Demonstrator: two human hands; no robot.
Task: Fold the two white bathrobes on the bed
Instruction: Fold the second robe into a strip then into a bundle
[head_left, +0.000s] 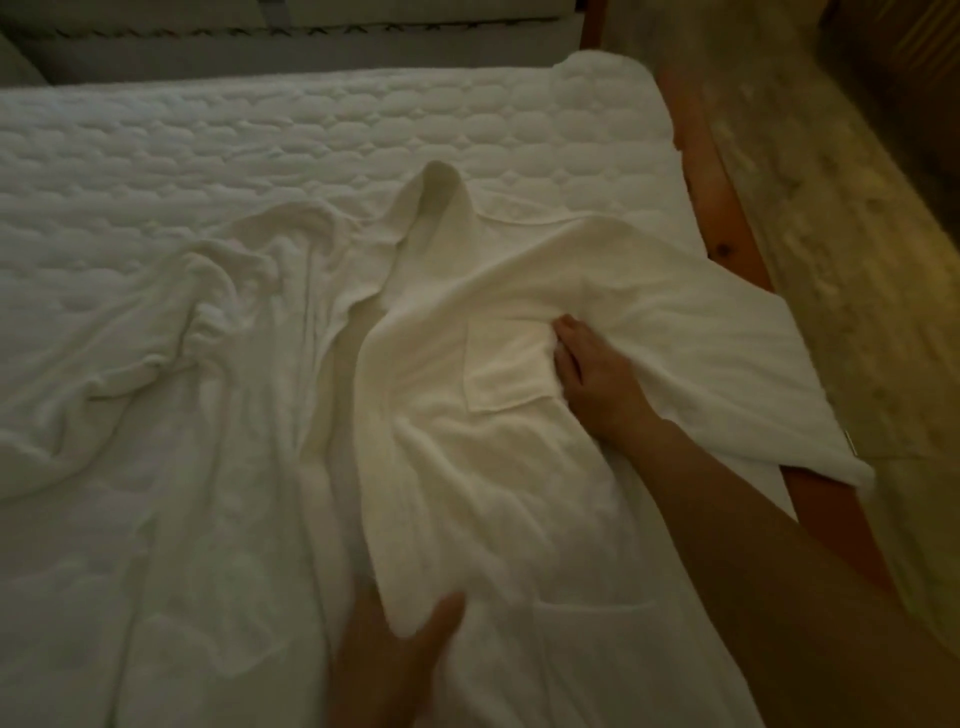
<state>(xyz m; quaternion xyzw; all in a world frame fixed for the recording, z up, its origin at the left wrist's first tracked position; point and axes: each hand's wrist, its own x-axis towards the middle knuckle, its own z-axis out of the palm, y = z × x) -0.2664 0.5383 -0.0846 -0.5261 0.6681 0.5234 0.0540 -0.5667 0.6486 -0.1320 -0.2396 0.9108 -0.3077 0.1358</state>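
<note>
A white bathrobe (519, 467) lies spread on the right half of the bed, its collar standing up toward the far side and one sleeve hanging over the right edge. My right hand (587, 374) lies on its chest beside a patch pocket (506, 371), fingers curled into a fold of the cloth. My left hand (405, 644) holds the robe's front edge near me, thumb over the cloth. A second white bathrobe (171, 374) lies crumpled on the left half of the bed.
The quilted white mattress (311, 135) runs to the far side. A reddish wooden bed frame (727, 218) borders the right edge, with pale carpet (841, 260) beyond. A lower pocket (592, 613) shows near my right forearm.
</note>
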